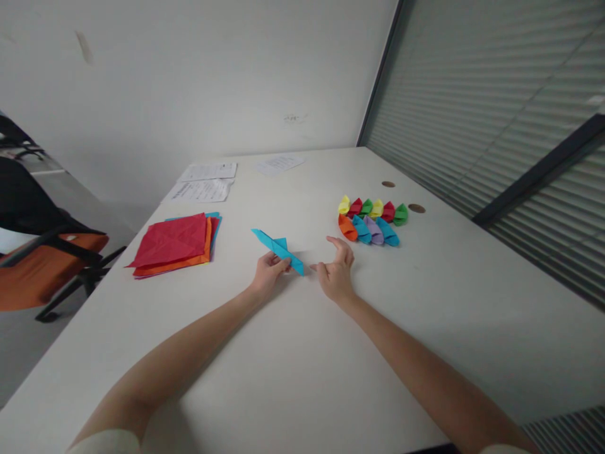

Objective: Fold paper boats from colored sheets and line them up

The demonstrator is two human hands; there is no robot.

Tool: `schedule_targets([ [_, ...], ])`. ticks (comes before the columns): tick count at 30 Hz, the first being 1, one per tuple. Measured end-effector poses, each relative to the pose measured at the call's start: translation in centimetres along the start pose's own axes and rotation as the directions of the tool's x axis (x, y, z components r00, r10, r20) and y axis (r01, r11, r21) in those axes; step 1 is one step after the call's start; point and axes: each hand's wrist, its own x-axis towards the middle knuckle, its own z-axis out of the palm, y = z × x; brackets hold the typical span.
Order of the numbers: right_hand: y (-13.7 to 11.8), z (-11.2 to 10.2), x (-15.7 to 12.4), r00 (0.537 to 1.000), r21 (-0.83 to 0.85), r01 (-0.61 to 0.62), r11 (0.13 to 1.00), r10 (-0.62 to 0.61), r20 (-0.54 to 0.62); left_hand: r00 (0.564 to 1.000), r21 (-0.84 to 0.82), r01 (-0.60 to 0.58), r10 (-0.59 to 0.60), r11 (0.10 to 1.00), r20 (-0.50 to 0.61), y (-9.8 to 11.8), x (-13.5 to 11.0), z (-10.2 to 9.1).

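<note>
A long, narrow folded piece of blue paper lies slanted on the white table. My left hand pinches its near end, fingers closed on the paper. My right hand rests just right of that end, fingers spread and loosely curled, holding nothing, its thumb pointing toward the paper's tip. Beyond my right hand stand two rows of small folded paper boats in yellow, red, green, orange, blue and purple.
A stack of coloured paper sheets, red on top, lies at the left. Printed white pages sit at the far edge. An orange and black chair stands left of the table. A blind-covered window runs along the right side.
</note>
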Motion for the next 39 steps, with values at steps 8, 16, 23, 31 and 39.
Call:
schedule_targets([
  [8, -0.3, -0.7, 0.1, 0.985, -0.040, 0.046, 0.998, -0.052, -0.165, 1.000, 0.014, 0.003, -0.003, 1.000, -0.007, -0.2, 0.1, -0.1],
  [16, 0.8, 0.6, 0.3, 0.998, 0.159, 0.057, 0.986, -0.051, -0.046, 1.000, 0.017, 0.014, -0.013, 1.000, -0.027, 0.1, -0.1, 0.1],
  [23, 1.3, 0.9, 0.1, 0.999, 0.273, 0.040, 0.961, -0.047, 0.020, 1.000, 0.005, 0.000, 0.000, 1.000, -0.007, 0.0, -0.1, 0.0],
  [31, 1.1, -0.1, 0.0, 0.990, 0.102, 0.117, 0.988, -0.108, -0.088, 1.000, 0.022, 0.003, -0.003, 1.000, -0.003, 0.2, -0.2, 0.0],
  [39, -0.5, -0.9, 0.0, 0.964, 0.161, 0.264, 0.951, -0.255, -0.075, 0.999, -0.010, 0.025, -0.025, 1.000, -0.025, 0.2, -0.1, 0.1],
])
